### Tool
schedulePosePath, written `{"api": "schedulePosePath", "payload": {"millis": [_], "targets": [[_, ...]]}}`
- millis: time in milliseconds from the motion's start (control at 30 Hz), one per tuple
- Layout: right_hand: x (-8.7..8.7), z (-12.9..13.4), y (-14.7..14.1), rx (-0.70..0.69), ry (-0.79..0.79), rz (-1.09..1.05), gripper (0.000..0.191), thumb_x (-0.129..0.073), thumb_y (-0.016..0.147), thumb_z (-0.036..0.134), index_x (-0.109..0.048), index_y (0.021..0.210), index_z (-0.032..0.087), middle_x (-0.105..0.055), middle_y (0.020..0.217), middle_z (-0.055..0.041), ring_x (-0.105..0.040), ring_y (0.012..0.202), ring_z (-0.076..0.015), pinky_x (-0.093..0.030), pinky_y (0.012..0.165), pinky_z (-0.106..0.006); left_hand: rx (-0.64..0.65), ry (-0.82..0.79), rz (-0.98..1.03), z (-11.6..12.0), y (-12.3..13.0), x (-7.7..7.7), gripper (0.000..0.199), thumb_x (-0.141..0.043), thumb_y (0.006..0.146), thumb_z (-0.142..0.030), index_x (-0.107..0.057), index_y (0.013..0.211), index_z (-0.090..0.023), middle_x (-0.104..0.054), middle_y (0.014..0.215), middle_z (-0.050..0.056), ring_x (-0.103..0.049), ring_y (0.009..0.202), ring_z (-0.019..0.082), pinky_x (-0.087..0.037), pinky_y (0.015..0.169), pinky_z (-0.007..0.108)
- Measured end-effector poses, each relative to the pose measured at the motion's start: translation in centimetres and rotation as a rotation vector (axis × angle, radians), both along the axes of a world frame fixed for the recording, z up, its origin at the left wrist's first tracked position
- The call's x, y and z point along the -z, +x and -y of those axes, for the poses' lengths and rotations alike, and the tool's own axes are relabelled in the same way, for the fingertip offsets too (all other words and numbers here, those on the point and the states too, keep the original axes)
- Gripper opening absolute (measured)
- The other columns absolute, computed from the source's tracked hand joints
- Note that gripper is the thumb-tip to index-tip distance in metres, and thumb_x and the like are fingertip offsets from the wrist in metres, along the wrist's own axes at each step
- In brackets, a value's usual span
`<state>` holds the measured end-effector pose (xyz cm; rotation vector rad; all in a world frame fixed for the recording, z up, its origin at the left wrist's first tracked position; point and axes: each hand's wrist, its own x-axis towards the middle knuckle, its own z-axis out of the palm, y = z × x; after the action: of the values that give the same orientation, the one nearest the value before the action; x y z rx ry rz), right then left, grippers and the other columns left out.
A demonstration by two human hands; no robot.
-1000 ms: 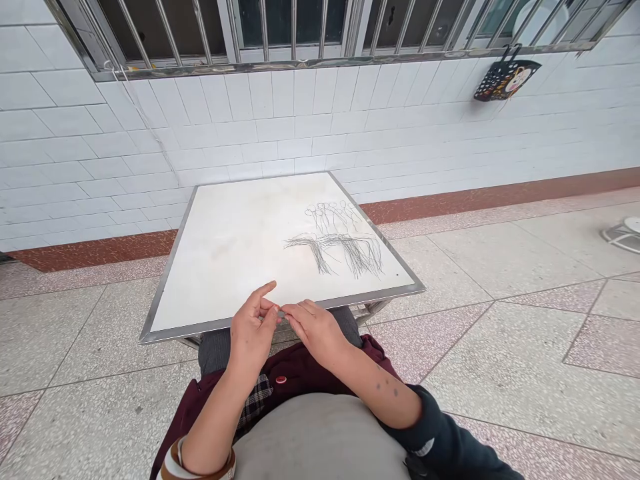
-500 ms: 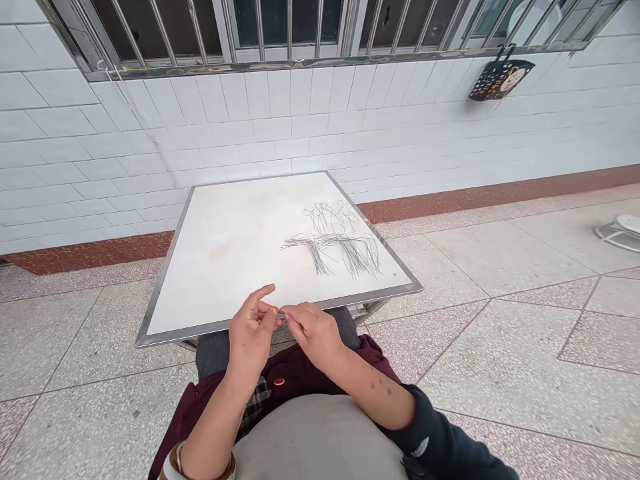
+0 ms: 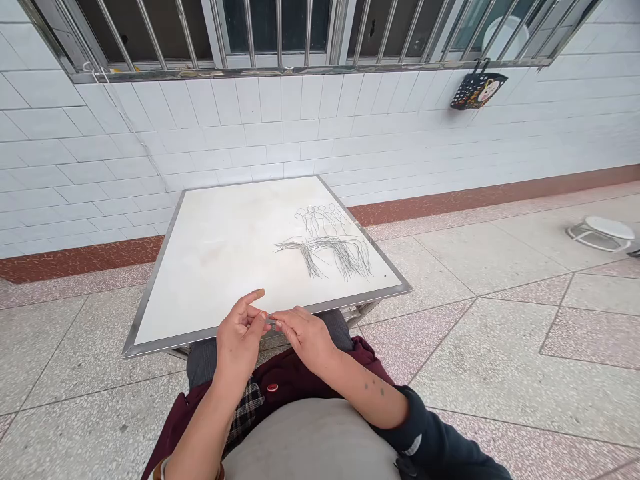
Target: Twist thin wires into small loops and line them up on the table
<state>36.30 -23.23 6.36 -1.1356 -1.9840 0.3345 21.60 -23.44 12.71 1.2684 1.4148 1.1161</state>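
My left hand (image 3: 240, 337) pinches with thumb and fingertips just over the table's near edge, its index finger stretched away. Fingertip to fingertip with it, my right hand (image 3: 307, 339) is closed in a pinch too. A small dark sliver shows between the two pinches, too small to name. Beyond the hands, on the white table (image 3: 210, 267), lies a loose bunch of long, thin dark wire-like strands (image 3: 325, 253), bent at one end. Behind that bunch sit several thin strands with looped ends (image 3: 320, 217).
The metal-rimmed table stands close to a white tiled wall (image 3: 210, 143) with a barred window (image 3: 280, 40). A patterned bag (image 3: 477, 90) hangs from the bars. To the right, a white stool (image 3: 603, 233) stands on the stone-tiled floor (image 3: 450, 353).
The view has shifted slightly, so the table and wall sit a little further left and lower. Both hands keep their pinch together; the strands on the table look unchanged.
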Motion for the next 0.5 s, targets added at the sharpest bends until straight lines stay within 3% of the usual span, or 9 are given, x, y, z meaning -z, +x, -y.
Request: {"api": "schedulePosePath", "payload": {"millis": [300, 500], "targets": [[-0.49, 0.04, 0.09, 0.009, -0.103, -0.119, 0.017, -0.052, 0.092, 0.019, -0.066, 0.1, 0.024, -0.072, 0.084, -0.0001, -0.06, 0.078, -0.0155, -0.047, 0.072, -0.027, 0.008, 0.005, 0.014, 0.02, -0.07, -0.03, 0.043, -0.062, 0.075, -0.035, -0.061, 0.116, -0.021, -0.06, 0.073, -0.003, -0.061, 0.064, 0.014, -0.051, 0.068, 0.029], [-0.55, 0.17, 0.59, -0.074, -0.17, -0.172, 0.016, -0.05, 0.093, 0.019, -0.065, 0.097, 0.023, -0.069, 0.078, 0.0017, -0.057, 0.077, -0.0143, -0.046, 0.072, -0.025, 0.024, 0.011, 0.0, 0.04, -0.51, -0.06, 0.042, -0.061, 0.078, -0.034, -0.059, 0.119, -0.025, -0.058, 0.076, -0.003, -0.062, 0.066, 0.013, -0.051, 0.07, 0.028]]}}
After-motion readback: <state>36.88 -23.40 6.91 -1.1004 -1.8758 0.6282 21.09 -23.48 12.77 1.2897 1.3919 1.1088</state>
